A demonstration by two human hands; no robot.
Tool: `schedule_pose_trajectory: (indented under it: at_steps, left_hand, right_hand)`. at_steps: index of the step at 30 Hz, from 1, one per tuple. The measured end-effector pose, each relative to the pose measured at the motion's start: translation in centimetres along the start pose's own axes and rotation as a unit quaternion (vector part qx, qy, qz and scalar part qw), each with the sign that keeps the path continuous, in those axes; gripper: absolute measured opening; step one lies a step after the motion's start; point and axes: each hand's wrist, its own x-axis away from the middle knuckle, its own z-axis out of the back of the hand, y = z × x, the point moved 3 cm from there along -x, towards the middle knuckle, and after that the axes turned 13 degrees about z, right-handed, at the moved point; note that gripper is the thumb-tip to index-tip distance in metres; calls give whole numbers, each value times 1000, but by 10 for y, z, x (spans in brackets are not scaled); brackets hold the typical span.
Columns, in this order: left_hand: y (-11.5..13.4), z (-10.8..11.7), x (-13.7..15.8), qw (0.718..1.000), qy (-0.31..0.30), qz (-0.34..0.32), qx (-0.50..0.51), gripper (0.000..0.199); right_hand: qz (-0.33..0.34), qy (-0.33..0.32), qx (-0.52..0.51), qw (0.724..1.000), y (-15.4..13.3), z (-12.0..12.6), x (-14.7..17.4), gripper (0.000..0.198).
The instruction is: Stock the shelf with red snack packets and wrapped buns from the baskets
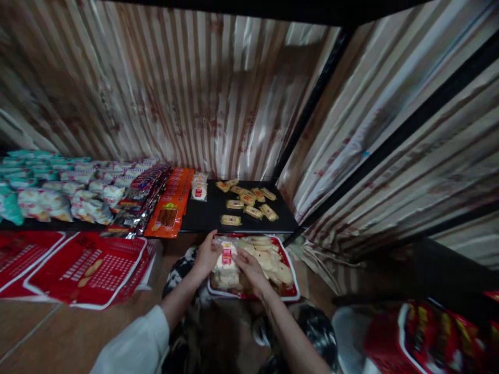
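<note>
A clear packet of pale, flat food with a red label point(227, 254) is held between my two hands, over the left part of a red basket with a white rim point(295, 283). My left hand point(206, 254) grips the packet's left edge; my right hand point(250, 267) has its fingers on the right edge. Beside them, several similar pale packets point(273, 259) fill the basket. On the black shelf point(202, 215) ahead, a like packet with a red label point(199, 188) stands near the back, next to orange snack packs point(171, 202).
Several small yellow wrapped snacks point(249, 200) lie on the shelf. White point(83, 200) and green packets point(23, 171) crowd its left end. Red baskets point(89, 265) sit on the floor at left; another with dark red packs point(429, 332) is at lower right. A black post point(312, 104) rises behind.
</note>
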Motion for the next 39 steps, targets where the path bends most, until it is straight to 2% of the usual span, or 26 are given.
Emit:
schedule_pose_trajectory:
  at_steps: [5, 9, 13, 19, 23, 29, 39]
  left_hand:
    - [11, 17, -13, 999, 44, 13, 21, 57]
    - [19, 37, -19, 994, 103, -10, 16, 55]
    - [20, 51, -23, 991, 133, -30, 2, 56]
    - [23, 58, -18, 966, 200, -87, -136, 49]
    - [23, 56, -23, 960, 183, -97, -189, 49]
    - [25, 57, -51, 958, 139, -91, -235, 51]
    - [31, 58, -102, 961, 124, -81, -233, 50]
  right_hand:
    - [0, -5, -46, 999, 0, -20, -32, 44]
    - [10, -1, -51, 999, -6, -41, -55, 47]
    - [4, -4, -42, 999, -8, -58, -76, 46]
    - [10, -5, -14, 1000, -3, -79, -102, 37]
    - [33, 7, 37, 999, 1, -91, -124, 28]
    - [94, 23, 158, 983, 8, -104, -167, 26]
    - [105, 32, 206, 972, 28, -114, -226, 27]
